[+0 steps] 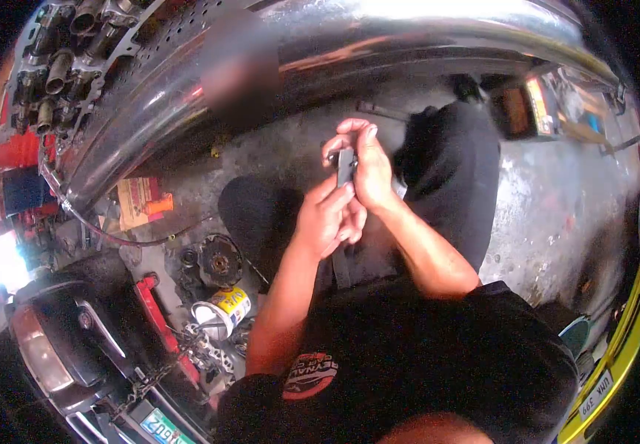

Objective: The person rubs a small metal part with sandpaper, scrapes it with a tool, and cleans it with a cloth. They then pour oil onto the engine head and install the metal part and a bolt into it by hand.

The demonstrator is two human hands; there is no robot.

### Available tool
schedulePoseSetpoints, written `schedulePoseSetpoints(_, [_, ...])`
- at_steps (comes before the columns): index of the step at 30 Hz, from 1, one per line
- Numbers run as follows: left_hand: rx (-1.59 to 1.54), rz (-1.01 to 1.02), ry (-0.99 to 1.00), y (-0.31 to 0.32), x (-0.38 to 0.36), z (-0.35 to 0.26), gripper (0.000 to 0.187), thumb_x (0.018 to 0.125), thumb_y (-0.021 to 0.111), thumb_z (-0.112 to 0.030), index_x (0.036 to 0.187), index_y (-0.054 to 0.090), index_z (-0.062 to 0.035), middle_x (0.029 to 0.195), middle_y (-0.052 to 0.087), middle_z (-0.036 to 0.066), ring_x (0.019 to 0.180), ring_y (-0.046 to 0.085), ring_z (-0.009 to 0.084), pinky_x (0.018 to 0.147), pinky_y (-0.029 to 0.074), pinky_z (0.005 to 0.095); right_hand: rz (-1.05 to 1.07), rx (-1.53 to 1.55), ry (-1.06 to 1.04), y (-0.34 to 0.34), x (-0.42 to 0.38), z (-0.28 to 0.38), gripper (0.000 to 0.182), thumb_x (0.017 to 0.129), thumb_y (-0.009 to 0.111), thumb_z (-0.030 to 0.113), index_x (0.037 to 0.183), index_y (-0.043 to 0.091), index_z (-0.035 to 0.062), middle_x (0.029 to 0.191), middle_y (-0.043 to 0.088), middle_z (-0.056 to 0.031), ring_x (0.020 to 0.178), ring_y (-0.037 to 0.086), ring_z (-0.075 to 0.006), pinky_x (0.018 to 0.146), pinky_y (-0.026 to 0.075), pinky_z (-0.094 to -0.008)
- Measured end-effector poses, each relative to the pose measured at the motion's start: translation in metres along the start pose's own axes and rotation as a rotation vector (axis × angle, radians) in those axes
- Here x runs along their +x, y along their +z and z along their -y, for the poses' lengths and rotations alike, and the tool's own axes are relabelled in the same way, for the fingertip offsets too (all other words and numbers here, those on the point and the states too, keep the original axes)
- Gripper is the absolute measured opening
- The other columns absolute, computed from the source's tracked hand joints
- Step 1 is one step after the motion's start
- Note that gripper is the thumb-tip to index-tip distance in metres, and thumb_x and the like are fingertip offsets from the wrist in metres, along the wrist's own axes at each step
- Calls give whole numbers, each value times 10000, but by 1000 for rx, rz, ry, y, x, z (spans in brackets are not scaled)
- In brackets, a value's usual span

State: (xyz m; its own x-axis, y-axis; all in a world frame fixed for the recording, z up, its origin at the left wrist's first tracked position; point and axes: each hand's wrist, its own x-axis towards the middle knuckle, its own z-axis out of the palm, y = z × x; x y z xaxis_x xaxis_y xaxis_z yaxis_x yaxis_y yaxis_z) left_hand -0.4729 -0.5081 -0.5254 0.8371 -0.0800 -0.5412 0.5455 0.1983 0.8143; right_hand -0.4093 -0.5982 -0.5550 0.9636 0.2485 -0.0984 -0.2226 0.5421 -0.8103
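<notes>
Both hands meet in front of my knees around a slim, flat, dark grey piece [345, 167], shaped like a small bar; its exact kind cannot be made out. Its lower end is pinched between the thumb and forefinger of my left hand [323, 219], whose other fingers curl beneath. My right hand [370, 170] is closed around the upper part, with the fingers bent over toward the left and the palm along the piece's right side. Part of the piece is hidden by the fingers.
Ahead runs a shiny metal edge [135, 140], with an engine part [61, 66] on top at upper left. A round clutch-like part [220, 260], a white-and-yellow bucket [232, 302] and a red bar [158, 311] lie left. A yellow vehicle [607, 355] stands right.
</notes>
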Motion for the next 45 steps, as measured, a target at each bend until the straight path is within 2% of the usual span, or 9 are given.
schedulePoseSetpoints(4, [1347,-440,848,-21,18,20,442,938,498,-90,1365,510,-205,647,610,73,521,602,186,510,523,359,-46,-247,-135,-8,2,-14,432,1041,204,431,1113,434,72,862,592,-86,770,533,-128,719,461,-275])
schedulePoseSetpoints(9, [185,-109,9,11,-5,5,450,974,404,-68,1406,443,-191,586,588,114,390,527,193,428,477,347,-59,-134,-14,-9,-3,-12,480,1029,190,473,1138,430,72,871,603,-95,766,559,-144,720,478,-283])
schedulePoseSetpoints(16, [261,-77,72,0,4,13,406,972,406,-98,1360,488,-187,580,588,136,388,528,192,432,488,375,-39,-184,-41,-15,2,-15,537,1009,186,530,1131,437,71,850,605,-87,767,573,-145,704,477,-278])
schedulePoseSetpoints(18, [1306,-389,624,-15,18,25,564,901,495,-93,1426,413,-280,663,619,209,591,634,394,546,534,465,-79,-321,-110,-15,3,-16,481,1028,211,481,1102,451,70,894,584,-87,803,539,-148,780,456,-291])
schedulePoseSetpoints(22, [1067,-411,641,-6,19,42,596,931,492,-138,1482,306,-270,581,569,176,448,583,318,457,502,439,-148,-479,-186,-24,3,-32,388,1053,231,336,1067,478,37,1031,510,-121,946,499,-246,873,425,-352])
schedulePoseSetpoints(25, [-572,358,-89,-9,-10,4,296,1004,404,-193,1287,469,-135,538,505,89,350,437,156,395,451,367,39,-90,-122,-13,1,-11,492,1012,229,518,1099,435,80,791,574,-75,720,572,-161,703,483,-310])
schedulePoseSetpoints(28, [-860,680,-36,-15,-12,18,315,1019,336,-236,1291,464,-143,574,524,113,369,410,161,470,455,358,10,70,-5,-7,5,-4,566,985,214,580,1099,452,79,814,620,-103,700,571,-160,674,476,-286])
schedulePoseSetpoints(37, [667,-46,794,58,-66,-137,419,767,522,104,1155,644,0,819,667,109,609,593,100,531,467,229,-140,517,234,-4,-14,52,346,1015,395,387,1051,556,83,887,591,-85,735,536,-158,668,446,-304])
schedulePoseSetpoints(45, [1277,-252,1235,123,63,-297,352,912,501,-114,1246,609,-92,845,598,0,607,452,61,553,385,232,-109,596,49,-28,-80,97,254,871,486,179,1036,581,11,862,562,-84,556,471,-120,501,406,-267])
